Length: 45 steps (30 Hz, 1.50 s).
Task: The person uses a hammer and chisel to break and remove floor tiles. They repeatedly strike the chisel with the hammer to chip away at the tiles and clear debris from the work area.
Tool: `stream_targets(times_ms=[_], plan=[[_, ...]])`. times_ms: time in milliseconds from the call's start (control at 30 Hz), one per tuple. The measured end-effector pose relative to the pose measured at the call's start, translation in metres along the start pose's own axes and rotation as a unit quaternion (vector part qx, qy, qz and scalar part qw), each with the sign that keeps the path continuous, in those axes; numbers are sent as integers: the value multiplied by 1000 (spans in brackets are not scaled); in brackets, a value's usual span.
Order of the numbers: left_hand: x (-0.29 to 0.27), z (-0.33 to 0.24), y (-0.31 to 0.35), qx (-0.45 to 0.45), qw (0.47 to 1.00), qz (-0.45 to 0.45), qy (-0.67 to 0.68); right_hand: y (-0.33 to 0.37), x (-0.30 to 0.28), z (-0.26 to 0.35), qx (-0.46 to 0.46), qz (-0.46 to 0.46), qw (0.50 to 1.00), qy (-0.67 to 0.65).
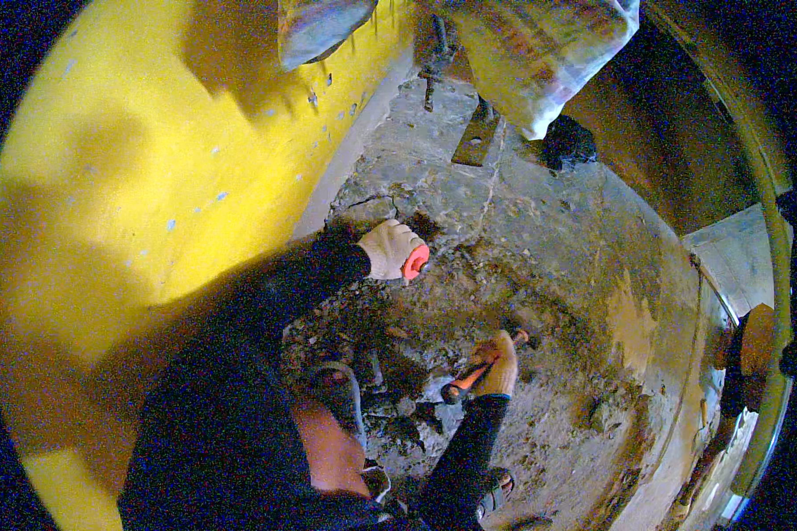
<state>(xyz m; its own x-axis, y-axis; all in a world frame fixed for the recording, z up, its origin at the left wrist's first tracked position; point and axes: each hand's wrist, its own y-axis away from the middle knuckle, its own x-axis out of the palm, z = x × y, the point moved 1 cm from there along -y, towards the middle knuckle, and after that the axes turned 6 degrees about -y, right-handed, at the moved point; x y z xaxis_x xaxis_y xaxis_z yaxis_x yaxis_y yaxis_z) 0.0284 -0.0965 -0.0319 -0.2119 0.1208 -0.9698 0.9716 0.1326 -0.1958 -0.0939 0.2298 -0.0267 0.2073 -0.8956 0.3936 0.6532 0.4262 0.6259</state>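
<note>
My left hand [386, 248], in a pale work glove, is closed round a chisel with a round red hand guard [414, 262]. It is held over broken ground beside a cracked slab edge, and the chisel's blade is hidden. Lower and to the right, my gloved right hand [499, 365] grips a hammer [462, 386] by its orange and black handle. The hammer's head end shows past my fingers, apart from the chisel. Loose rubble and soil [434, 296] lie beneath both hands.
A yellow wall [168, 177] with chipped paint rises on the left. Metal plate [473, 143] and a dark lump [570, 143] rest on concrete ahead. Pale sheeting [540, 53] hangs above. Near my legs are a curved grey strip [356, 398] and a sandalled foot [496, 492].
</note>
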Motion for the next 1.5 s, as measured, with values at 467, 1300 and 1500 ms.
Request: stream_targets(times_ms=[467, 1300, 1500], plan=[[-27, -31, -18, -172, 945, -138, 242, -22, -25, -12, 31, -5, 999, -42], [-16, 84, -13, -415, 812, -334, 239, -24, -25, -27, 58, -18, 998, -35], [-36, 72, -6, -423, 822, -269, 271, -20, -21, -25, 40, -15, 998, -48]])
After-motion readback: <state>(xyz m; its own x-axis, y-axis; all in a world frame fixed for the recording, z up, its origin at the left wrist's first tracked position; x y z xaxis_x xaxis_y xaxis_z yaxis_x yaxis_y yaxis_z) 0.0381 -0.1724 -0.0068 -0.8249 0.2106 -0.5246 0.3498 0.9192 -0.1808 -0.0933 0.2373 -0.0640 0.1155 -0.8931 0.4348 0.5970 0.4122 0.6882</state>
